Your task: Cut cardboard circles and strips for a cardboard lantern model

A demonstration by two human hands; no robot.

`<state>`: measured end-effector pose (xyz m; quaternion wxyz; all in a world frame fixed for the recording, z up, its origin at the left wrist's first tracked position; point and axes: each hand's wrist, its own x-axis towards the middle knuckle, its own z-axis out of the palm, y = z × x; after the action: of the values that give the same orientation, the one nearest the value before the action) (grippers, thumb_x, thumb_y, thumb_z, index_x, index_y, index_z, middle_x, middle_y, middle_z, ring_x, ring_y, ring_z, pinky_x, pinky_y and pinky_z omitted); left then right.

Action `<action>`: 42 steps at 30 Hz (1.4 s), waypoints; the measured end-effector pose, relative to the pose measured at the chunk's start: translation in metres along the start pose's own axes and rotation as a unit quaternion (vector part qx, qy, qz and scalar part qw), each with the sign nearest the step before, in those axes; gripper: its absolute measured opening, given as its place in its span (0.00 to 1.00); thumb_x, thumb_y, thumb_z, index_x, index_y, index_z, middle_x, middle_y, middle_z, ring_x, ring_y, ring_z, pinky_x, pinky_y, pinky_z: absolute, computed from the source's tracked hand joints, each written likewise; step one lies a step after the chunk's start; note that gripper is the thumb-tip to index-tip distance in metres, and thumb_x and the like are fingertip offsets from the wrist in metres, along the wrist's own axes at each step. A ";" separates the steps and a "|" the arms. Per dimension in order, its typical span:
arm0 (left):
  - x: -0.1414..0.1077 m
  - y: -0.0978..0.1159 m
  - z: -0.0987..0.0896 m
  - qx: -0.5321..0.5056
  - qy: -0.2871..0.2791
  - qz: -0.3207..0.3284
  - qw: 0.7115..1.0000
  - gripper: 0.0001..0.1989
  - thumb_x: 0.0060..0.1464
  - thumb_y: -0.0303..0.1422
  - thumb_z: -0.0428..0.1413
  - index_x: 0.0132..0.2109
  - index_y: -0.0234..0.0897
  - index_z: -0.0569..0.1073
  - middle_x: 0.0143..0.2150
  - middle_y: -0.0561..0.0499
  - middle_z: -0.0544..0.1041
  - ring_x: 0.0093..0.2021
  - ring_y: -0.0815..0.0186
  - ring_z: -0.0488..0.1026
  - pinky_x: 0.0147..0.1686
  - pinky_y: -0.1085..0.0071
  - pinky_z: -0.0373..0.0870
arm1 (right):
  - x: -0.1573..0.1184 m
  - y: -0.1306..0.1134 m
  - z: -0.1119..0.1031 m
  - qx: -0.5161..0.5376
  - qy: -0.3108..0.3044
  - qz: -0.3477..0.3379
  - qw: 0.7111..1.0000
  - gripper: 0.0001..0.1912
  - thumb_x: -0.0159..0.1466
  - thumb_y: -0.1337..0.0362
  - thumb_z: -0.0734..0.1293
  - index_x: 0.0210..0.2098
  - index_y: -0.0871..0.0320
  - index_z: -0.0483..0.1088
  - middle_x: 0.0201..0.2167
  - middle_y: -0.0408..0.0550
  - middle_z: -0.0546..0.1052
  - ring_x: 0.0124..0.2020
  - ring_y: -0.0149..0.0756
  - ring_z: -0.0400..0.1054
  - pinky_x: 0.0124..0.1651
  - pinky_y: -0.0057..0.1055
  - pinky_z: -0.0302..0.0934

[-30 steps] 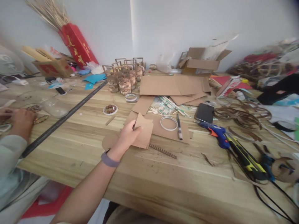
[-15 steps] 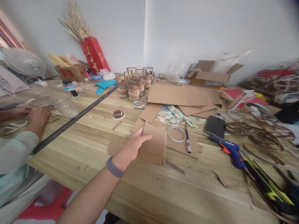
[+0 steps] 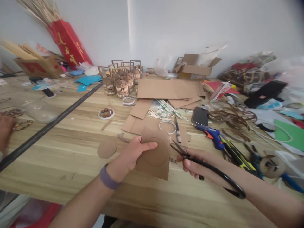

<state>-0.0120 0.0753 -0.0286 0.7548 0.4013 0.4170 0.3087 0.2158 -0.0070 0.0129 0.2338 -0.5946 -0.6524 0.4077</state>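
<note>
My left hand [image 3: 136,152] grips a piece of cardboard [image 3: 154,158] by its left side, the thumb lying over a circle drawn on it. From the right, my right hand [image 3: 193,161] holds black-handled scissors [image 3: 213,169]; their blades, slightly parted, point at the cardboard's right edge without clearly touching it. A cut cardboard disc [image 3: 107,148] lies on the table left of my left hand. Behind the held piece are a white ring [image 3: 167,126] and a pen [image 3: 178,130].
Small woven baskets [image 3: 122,87] with handles stand at the back, beside cardboard sheets [image 3: 163,89]. A blue glue gun [image 3: 213,136], a phone [image 3: 200,116] and brown strips [image 3: 232,117] lie to the right. A dark strip [image 3: 54,122] crosses the left side, near another person's hand [image 3: 6,129].
My right hand has come into view with the scissors. My left hand still holds the cardboard, now tilted a little differently. The view has turned to the right.
</note>
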 end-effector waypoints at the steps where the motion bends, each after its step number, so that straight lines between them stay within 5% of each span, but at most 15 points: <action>1: -0.001 -0.001 0.002 -0.003 -0.006 -0.002 1.000 0.23 0.37 0.40 0.72 0.41 0.35 0.79 0.40 0.45 0.85 0.44 0.51 0.81 0.45 0.60 0.76 | -0.001 0.003 -0.001 0.017 -0.041 0.017 0.999 0.33 0.61 0.30 0.61 0.32 0.56 0.73 0.24 0.44 0.72 0.24 0.33 0.68 0.26 0.28 0.65; 4: -0.002 -0.004 0.006 -0.026 -0.020 -0.003 0.999 0.25 0.37 0.39 0.72 0.43 0.34 0.80 0.41 0.44 0.85 0.47 0.50 0.81 0.48 0.59 0.75 | -0.003 0.012 0.002 0.069 -0.107 0.055 0.990 0.33 0.65 0.32 0.58 0.38 0.57 0.72 0.27 0.43 0.72 0.26 0.32 0.69 0.29 0.27 0.65; 15: -0.006 -0.004 0.012 -0.037 -0.023 0.025 0.999 0.23 0.40 0.37 0.69 0.45 0.35 0.78 0.46 0.42 0.84 0.51 0.46 0.79 0.52 0.54 0.74 | 0.006 0.007 0.016 0.170 -0.138 0.084 0.972 0.34 0.61 0.29 0.62 0.34 0.57 0.66 0.30 0.45 0.72 0.27 0.31 0.69 0.29 0.28 0.64; 29: -0.006 -0.013 0.014 -0.048 -0.022 0.028 0.998 0.31 0.40 0.37 0.72 0.53 0.35 0.77 0.52 0.41 0.82 0.57 0.44 0.76 0.55 0.53 0.71 | 0.009 -0.006 0.021 0.114 -0.106 0.112 0.982 0.39 0.54 0.23 0.60 0.26 0.55 0.63 0.21 0.41 0.67 0.19 0.29 0.60 0.23 0.29 0.54; 42: -0.010 -0.010 0.017 -0.097 -0.044 0.031 0.994 0.27 0.42 0.35 0.73 0.50 0.32 0.79 0.49 0.42 0.84 0.52 0.50 0.79 0.52 0.58 0.72 | 0.006 -0.032 0.021 0.056 -0.061 0.161 0.984 0.41 0.47 0.18 0.57 0.22 0.53 0.60 0.15 0.40 0.63 0.16 0.28 0.54 0.20 0.27 0.48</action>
<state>0.0001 0.0565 -0.0281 0.7978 0.3523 0.3384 0.3533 0.1796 -0.0052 0.0264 0.1575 -0.6518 -0.5377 0.5111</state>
